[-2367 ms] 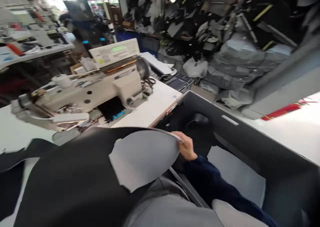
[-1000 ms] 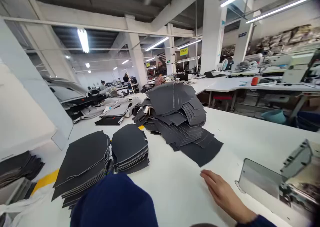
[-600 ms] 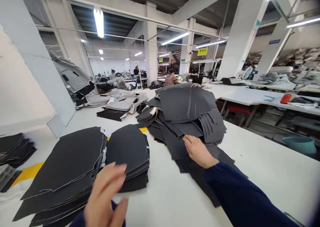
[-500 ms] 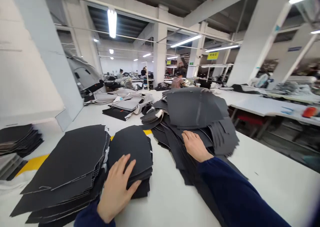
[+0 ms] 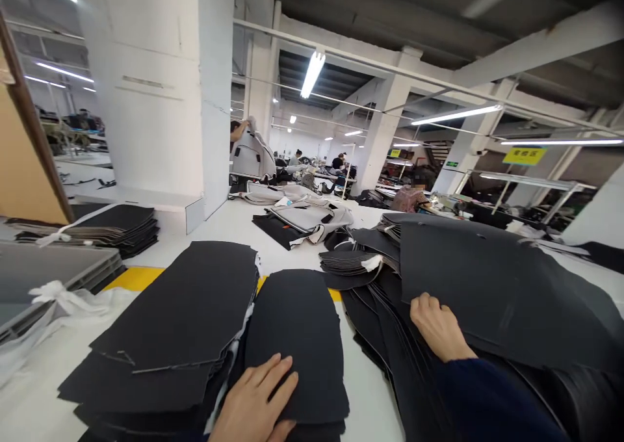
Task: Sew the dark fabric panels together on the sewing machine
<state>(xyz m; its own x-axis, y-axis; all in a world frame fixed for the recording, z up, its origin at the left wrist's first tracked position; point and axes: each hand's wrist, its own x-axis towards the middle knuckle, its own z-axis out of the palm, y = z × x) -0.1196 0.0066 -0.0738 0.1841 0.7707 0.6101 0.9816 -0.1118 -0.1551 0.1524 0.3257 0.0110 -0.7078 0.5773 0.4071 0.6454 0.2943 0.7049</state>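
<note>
My left hand (image 5: 256, 403) lies flat, fingers spread, on the top of a small stack of rounded black cut pieces (image 5: 297, 331). My right hand (image 5: 439, 328) has its fingers curled under the edge of a large dark grey cut sheet (image 5: 487, 286) that tops a sprawling heap of similar pieces (image 5: 375, 299) on the right. A wider stack of black pieces (image 5: 185, 325) stands just left of the small stack, touching it. All of this rests on a long white table (image 5: 229, 224).
Another dark stack (image 5: 112, 227) and a grey crate (image 5: 49, 279) with white plastic wrap sit at the far left. Grey sewn covers (image 5: 307, 214) lie further down the table. A white pillar (image 5: 160, 91) rises at the left; people work in the distance.
My view swung from the sewing machine to the stacks. My left hand came down flat on the small stack. My right hand moved onto the heap and curled under the large sheet.
</note>
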